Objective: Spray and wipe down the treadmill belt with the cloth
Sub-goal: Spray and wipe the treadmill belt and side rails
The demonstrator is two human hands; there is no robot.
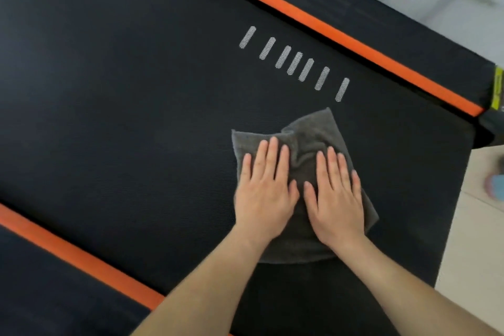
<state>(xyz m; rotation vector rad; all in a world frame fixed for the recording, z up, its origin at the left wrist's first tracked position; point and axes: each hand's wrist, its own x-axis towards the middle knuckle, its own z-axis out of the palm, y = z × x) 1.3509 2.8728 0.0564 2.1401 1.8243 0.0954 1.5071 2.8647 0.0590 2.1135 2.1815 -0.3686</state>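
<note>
Cloth: a dark grey cloth (306,144), rumpled and creased at its middle, is laid flat on the treadmill belt (122,106), toward the belt's right-hand end and just below a row of white dotted dashes (294,63).
Left hand: the left hand (264,194) is pressed palm-down on the left half of the cloth, fingers straight and close together, nothing pinched or curled round.
Right hand: the right hand (335,199) is laid flat on the right half in the same way, fingers extended, thumb held near the left thumb without clear contact.
Hidden: the cloth's centre and lower part are covered by both hands and wrists; the forearms are cut off at the lower edge.
Belt: black, finely textured, shown running diagonally; whether it is wet cannot be told.
Side rails: an orange stripe (327,27) is seen along the far edge and another orange stripe (76,256) along the near edge.
Surroundings: pale floor (474,240) is seen at right, with a blurred blue and pink object (495,185) that cannot be made out.
</note>
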